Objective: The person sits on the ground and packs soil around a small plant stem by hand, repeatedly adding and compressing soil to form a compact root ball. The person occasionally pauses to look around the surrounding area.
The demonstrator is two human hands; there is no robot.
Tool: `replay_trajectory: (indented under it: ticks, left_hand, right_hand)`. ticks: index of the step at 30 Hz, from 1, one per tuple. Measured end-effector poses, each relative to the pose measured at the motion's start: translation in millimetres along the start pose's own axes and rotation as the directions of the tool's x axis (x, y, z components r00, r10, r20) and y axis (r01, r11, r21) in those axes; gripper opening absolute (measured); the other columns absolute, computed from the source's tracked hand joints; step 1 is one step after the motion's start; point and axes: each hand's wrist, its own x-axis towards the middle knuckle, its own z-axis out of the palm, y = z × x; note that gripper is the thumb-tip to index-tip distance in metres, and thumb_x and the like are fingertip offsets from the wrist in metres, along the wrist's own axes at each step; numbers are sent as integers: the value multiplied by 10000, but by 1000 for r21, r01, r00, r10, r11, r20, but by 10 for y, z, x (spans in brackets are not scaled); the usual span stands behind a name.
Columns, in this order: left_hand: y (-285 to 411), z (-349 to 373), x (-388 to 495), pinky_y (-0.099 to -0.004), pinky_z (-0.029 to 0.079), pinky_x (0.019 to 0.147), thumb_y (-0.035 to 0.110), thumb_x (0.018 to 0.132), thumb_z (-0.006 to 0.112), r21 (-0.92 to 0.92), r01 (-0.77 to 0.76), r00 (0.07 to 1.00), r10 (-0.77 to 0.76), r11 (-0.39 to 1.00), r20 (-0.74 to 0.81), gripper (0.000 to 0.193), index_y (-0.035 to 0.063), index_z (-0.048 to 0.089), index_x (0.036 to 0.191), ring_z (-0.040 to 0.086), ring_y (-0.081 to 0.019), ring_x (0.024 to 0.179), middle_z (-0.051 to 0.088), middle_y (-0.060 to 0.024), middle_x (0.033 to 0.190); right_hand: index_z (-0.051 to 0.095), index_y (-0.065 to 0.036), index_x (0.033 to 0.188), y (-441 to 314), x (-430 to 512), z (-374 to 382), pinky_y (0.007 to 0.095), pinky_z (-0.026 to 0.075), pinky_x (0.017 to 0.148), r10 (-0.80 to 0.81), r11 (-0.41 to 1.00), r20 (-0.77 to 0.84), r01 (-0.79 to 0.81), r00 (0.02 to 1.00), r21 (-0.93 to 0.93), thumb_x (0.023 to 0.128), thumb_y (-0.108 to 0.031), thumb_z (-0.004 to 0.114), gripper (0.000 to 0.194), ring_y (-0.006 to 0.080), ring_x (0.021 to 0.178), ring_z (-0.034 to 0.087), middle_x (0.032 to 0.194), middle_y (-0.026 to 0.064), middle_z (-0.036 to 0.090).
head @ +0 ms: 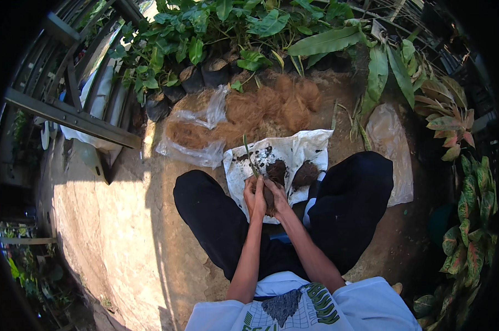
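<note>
Between my knees, my left hand [254,197] and my right hand [279,195] are cupped around a brown fibrous root ball [269,202]. A slender green plant shoot [249,156] rises from beside my fingertips; my hands hide its base. Beneath them a white plastic sheet [238,165] is spread on the ground, sprinkled with dark soil crumbs [266,152]. Just beyond my fingers lies a dark brown clump [277,169] of soil or fibre. Another rounded brown clump [305,175] rests to the right, close to my foot.
Coconut fibre clumps [270,105] lie beyond the sheet, some inside a clear plastic bag [216,108]. Leafy plants in black grow bags [214,75] line the back. A flattened plastic bag [390,155] is at right. A slatted bench-like frame [77,118] stands left; variegated plants [469,219] edge the right.
</note>
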Motion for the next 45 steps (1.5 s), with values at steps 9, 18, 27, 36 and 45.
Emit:
replay_trajectory:
  ticks: [9, 18, 27, 36, 45]
  left_hand:
    - [221, 69, -85, -269, 508, 777, 89, 866, 711, -382, 135, 967, -38, 914, 251, 231, 7, 640, 1070, 637, -125, 856, 681, -47, 979]
    - [98, 123, -44, -285, 501, 804, 157, 907, 668, -449, 242, 962, -273, 860, -3, 224, 19, 613, 1076, 621, -142, 894, 655, -61, 993]
    - [490, -2, -150, -287, 460, 839, 272, 917, 680, -18, 5, 999, -5, 1000, 41, 330, 3, 659, 1107, 580, -119, 919, 636, -58, 959]
    - [1391, 272, -570, -321, 526, 736, 75, 754, 735, 144, -542, 831, 553, 828, -56, 153, -14, 707, 875, 689, -230, 791, 696, -127, 844]
    - [1862, 217, -450, -283, 503, 675, 153, 854, 714, -118, -295, 947, 274, 948, -167, 207, -42, 681, 914, 628, -116, 732, 685, -69, 802]
  right_hand:
    - [423, -111, 1447, -90, 83, -74, 332, 296, 1091, -532, 655, -4, 409, 847, -635, 1010, -559, 371, 628, 206, 1242, 454, 1330, 89, 479]
    - [518, -81, 1340, -73, 166, -20, 345, 429, 941, -603, 692, -158, 414, 782, -591, 1034, -489, 358, 534, 207, 1075, 542, 1144, 104, 558]
    - [694, -15, 1007, -310, -63, 100, 306, 498, 845, -322, 932, -192, 275, 927, -235, 1034, -428, 377, 521, 168, 896, 653, 953, 76, 695]
    - [632, -30, 958, -929, -585, 704, 283, 493, 739, -175, 983, 187, 161, 967, 85, 977, -573, 436, 577, 153, 757, 608, 833, 44, 646]
    - [652, -31, 1056, -1200, -552, 1087, 310, 462, 891, -129, 984, 68, 137, 989, -116, 998, -565, 393, 596, 178, 986, 611, 998, 67, 652]
